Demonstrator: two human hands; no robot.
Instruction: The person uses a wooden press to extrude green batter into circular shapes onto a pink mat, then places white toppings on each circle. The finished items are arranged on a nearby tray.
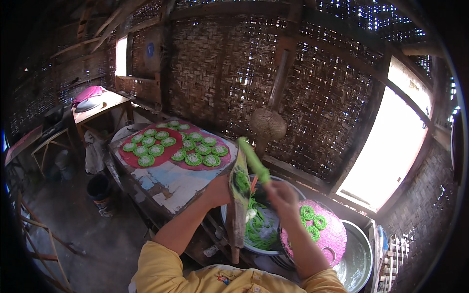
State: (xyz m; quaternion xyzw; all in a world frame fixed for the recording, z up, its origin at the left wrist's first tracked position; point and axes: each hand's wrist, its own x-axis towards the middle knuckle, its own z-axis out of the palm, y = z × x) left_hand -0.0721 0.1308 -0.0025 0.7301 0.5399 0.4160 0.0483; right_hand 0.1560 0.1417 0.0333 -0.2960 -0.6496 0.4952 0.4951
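Observation:
My left hand [218, 192] is closed on the edge of an upright wooden board [238, 215], whose face carries a patch of green dough [241, 181]. In my right hand [282, 196] is the lower end of a long green stick-shaped thing [254, 161], tilted up and leaning beside the board's top. I cannot tell whether it is solid or coated with dough. Below both hands a wide metal basin [288, 185] holds loose green strands [261, 229]. A round pink mat [328, 234] with several green rings [320, 222] lies near my right forearm, partly covered by it.
Two round mats, one red [128, 158] and one pink [224, 163], bear several green rings with pale middles on a worn table [171, 195]. A basin of liquid [354, 259] stands at the right. A dark bucket [99, 188] is on the floor at left, below a wooden table [110, 100].

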